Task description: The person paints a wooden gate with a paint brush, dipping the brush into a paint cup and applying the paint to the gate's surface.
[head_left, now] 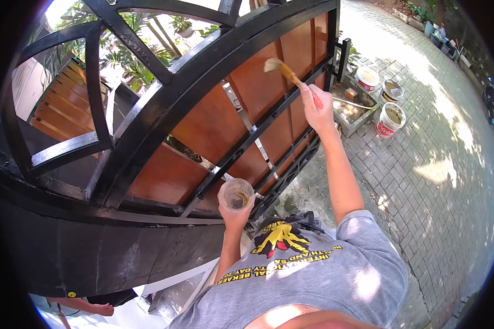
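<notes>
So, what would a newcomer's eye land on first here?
Probably the big arched black frame with reddish-brown panels, filling the upper left. Then the brush raised in the right hand before it, and the clear cup in the left hand, lower centre. Three buckets sit upper right.

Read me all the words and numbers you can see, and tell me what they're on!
"INTERNATIONAL BEKAER", on the grey shirt
"HEALTH AND SA", on the shirt
"TY DAY 20", on the shirt
More shirt letters: too folded to read
Labels on the buckets: too blurred
Small yellow circle: too small
</notes>
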Demonstrator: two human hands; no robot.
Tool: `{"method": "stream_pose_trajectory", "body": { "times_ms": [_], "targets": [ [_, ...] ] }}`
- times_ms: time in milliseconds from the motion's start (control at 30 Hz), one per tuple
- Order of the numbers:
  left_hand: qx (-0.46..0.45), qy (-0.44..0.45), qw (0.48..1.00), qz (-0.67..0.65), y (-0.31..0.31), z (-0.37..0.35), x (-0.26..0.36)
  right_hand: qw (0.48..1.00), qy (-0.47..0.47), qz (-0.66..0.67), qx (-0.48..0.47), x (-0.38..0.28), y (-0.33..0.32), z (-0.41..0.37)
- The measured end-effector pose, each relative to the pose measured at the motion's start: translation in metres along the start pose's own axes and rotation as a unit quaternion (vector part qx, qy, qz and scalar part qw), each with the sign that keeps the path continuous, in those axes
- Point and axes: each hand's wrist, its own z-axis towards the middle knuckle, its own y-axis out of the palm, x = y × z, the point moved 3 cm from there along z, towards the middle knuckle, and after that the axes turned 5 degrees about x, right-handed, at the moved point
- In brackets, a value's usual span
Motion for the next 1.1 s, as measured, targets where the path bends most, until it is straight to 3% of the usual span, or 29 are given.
{"method": "stream_pose_trajectory", "body": {
  "times_ms": [67, 100, 333, 400, 500, 567, 667, 767, 867, 933, 1000, 1100],
  "targets": [
    [0.004, -0.016, 1.0, -0.007, -0.005, -0.004, -0.001, 0.998, 0.002, -0.024, 0.053, 0.0, 0.002, -0.005],
    [0.02, -0.007, 1.0, -0.001, -0.011, -0.005, 0.002, 0.994, 0.049, -0.018, 0.095, -0.013, 0.004, -0.006],
    [0.033, -0.017, 0.999, 0.009, -0.022, -0.001, 0.007, 0.977, -0.152, 0.064, -0.136, -0.081, 0.03, -0.039],
    [0.029, -0.013, 0.999, 0.008, -0.022, -0.001, 0.006, 0.979, -0.093, 0.122, -0.136, -0.079, 0.021, -0.035],
    [0.028, -0.01, 1.0, 0.001, -0.023, -0.002, 0.005, 0.989, -0.072, 0.088, -0.1, -0.057, 0.003, -0.011],
    [0.027, -0.013, 1.0, 0.0, -0.023, -0.003, 0.004, 0.988, 0.032, 0.125, -0.089, -0.027, -0.002, 0.007],
    [0.024, -0.007, 1.0, 0.0, -0.025, -0.004, 0.002, 0.999, -0.004, 0.046, -0.024, 0.007, -0.005, 0.027],
    [0.034, -0.008, 0.999, 0.004, -0.026, -0.001, 0.005, 0.996, -0.052, -0.012, 0.065, -0.002, -0.008, 0.028],
    [0.038, -0.017, 0.999, 0.004, -0.028, -0.007, 0.005, 0.997, -0.03, -0.01, 0.066, -0.02, -0.003, 0.027],
    [0.037, -0.022, 0.999, 0.009, -0.029, -0.01, 0.003, 0.998, -0.062, -0.028, -0.017, -0.053, 0.008, 0.018],
    [0.037, -0.025, 0.999, 0.018, -0.029, -0.011, 0.003, 0.986, -0.158, 0.014, -0.06, -0.079, 0.021, 0.006],
    [0.038, -0.03, 0.999, 0.001, -0.027, -0.01, 0.005, 0.969, -0.181, 0.074, -0.147, -0.09, 0.026, -0.007]
  ]
}}
